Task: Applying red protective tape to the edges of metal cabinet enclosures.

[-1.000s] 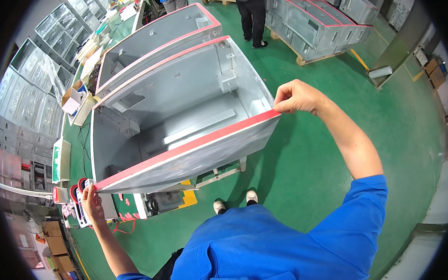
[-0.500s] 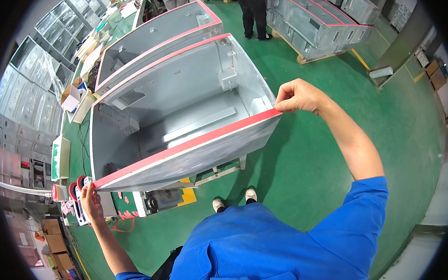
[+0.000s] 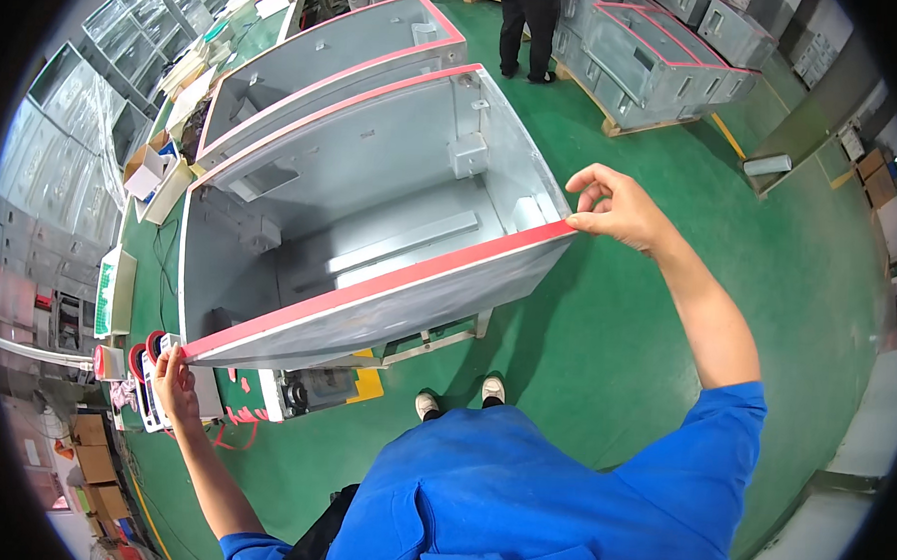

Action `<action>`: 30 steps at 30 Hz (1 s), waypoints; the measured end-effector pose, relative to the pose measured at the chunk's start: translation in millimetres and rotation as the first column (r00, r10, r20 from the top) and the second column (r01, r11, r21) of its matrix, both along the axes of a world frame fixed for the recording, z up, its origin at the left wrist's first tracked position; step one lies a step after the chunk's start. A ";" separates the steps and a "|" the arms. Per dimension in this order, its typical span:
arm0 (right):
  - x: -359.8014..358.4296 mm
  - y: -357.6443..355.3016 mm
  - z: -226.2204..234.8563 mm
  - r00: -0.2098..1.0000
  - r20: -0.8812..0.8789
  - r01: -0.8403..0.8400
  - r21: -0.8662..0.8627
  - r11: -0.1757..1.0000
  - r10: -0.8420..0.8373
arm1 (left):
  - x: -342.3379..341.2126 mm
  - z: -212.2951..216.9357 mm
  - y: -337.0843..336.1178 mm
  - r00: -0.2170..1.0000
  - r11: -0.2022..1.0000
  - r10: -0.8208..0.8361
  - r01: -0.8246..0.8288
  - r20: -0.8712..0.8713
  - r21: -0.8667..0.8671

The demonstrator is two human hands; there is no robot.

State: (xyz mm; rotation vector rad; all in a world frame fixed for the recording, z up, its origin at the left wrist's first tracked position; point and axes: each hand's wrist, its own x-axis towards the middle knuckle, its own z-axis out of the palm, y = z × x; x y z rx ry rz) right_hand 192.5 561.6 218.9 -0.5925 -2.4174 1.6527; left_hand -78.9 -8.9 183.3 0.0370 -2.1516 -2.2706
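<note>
The red strip (image 3: pixel 378 285) runs along the near top edge of a large open grey metal cabinet (image 3: pixel 372 207), from its left corner to its right corner, and both hands are on its ends. The right hand (image 3: pixel 620 209) is at the right corner, thumb and forefinger pinched on the end of the strip, the other fingers curled loosely above. The left hand (image 3: pixel 172 380) is at the left corner, fingers closed against the end of the strip and the cabinet's edge; how firmly it grips cannot be told from this angle.

The cabinet stands on a low metal frame (image 3: pixel 436 342) on the green floor (image 3: pixel 615 367), directly in front of the person, whose white shoes (image 3: pixel 458 399) show just beneath it. Inside the cabinet are a raised grey rail (image 3: pixel 405 243) on the bottom and small brackets (image 3: pixel 468 153) on the far wall. The other three top edges carry the same red edging.

Just beside the left hand sit rolls of red tape (image 3: pixel 143 357), with red scraps (image 3: pixel 237 413) on the floor below. A second grey cabinet (image 3: pixel 328 60) with red edging stands right behind the first. Farther off, a pallet of grey boxes (image 3: pixel 658 59) stands near another person's legs (image 3: pixel 528 28). Shelving with stacked panels (image 3: pixel 65 133) lines the left side.
</note>
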 end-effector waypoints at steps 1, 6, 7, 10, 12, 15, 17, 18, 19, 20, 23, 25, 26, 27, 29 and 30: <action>3.1 -1.4 -3.8 0.999 -0.002 0.044 -0.087 0.995 -0.045 | -3.3 -2.4 -4.0 1.000 1.000 -0.015 0.015 0.001 0.006; 11.2 -15.0 -24.9 0.968 -0.041 0.216 -0.378 0.900 -0.249 | -2.9 -1.9 -3.4 1.000 1.000 -0.010 0.010 0.005 -0.002; 10.3 -18.7 -30.1 0.960 -0.057 0.230 -0.400 0.887 -0.275 | -1.0 0.6 -2.5 1.000 1.000 -0.014 0.014 0.010 -0.011; 3.8 -29.2 -34.0 0.942 -0.098 0.271 -0.345 0.899 -0.321 | -1.1 -0.6 -8.1 0.999 1.000 -0.024 0.024 0.032 -0.019; 3.3 -29.9 -39.0 0.939 -0.107 0.271 -0.354 0.895 -0.327 | 1.3 2.9 -5.4 0.999 0.999 -0.007 0.009 0.044 -0.043; 4.8 -31.7 -41.0 0.934 -0.118 0.267 -0.395 0.879 -0.337 | 6.8 5.8 3.7 0.999 0.997 0.013 -0.015 -0.029 -0.074; 7.4 -34.2 -38.6 0.926 -0.128 0.274 -0.415 0.867 -0.354 | 6.8 5.8 12.2 0.998 0.995 0.026 -0.032 -0.064 -0.094; 7.2 -35.1 -38.4 0.925 -0.133 0.273 -0.420 0.865 -0.356 | 7.1 4.1 12.4 0.996 0.994 0.042 -0.049 -0.072 -0.100; 6.8 -34.9 -38.0 0.922 -0.140 0.274 -0.424 0.863 -0.362 | 9.1 4.9 13.6 0.995 0.994 0.028 -0.037 -0.091 -0.101; 6.7 -34.5 -38.2 0.923 -0.137 0.271 -0.427 0.862 -0.359 | 9.5 4.7 14.0 0.995 0.992 0.038 -0.049 -0.097 -0.112; 5.5 -34.6 -38.2 0.925 -0.131 0.270 -0.433 0.860 -0.357 | 8.1 2.5 8.3 0.996 0.994 0.012 -0.021 -0.085 -0.110; 4.8 -35.2 -37.0 0.924 -0.130 0.274 -0.432 0.859 -0.360 | 6.9 1.6 5.6 0.997 0.994 -0.014 0.005 -0.079 -0.110; 4.6 -35.1 -37.0 0.924 -0.130 0.272 -0.434 0.859 -0.359 | 6.8 1.3 4.5 0.997 0.994 -0.017 0.010 -0.074 -0.104; 4.5 -35.0 -37.1 0.925 -0.131 0.270 -0.437 0.858 -0.358 | 6.7 1.5 3.3 0.997 0.995 -0.021 0.015 -0.069 -0.099; 4.5 -35.1 -37.8 0.923 -0.136 0.268 -0.439 0.858 -0.359 | 5.2 0.5 1.4 0.997 0.995 -0.033 0.027 -0.068 -0.092; 4.3 -35.0 -38.1 0.923 -0.141 0.267 -0.438 0.859 -0.359 | 4.1 -0.7 0.0 0.997 0.995 -0.040 0.033 -0.072 -0.090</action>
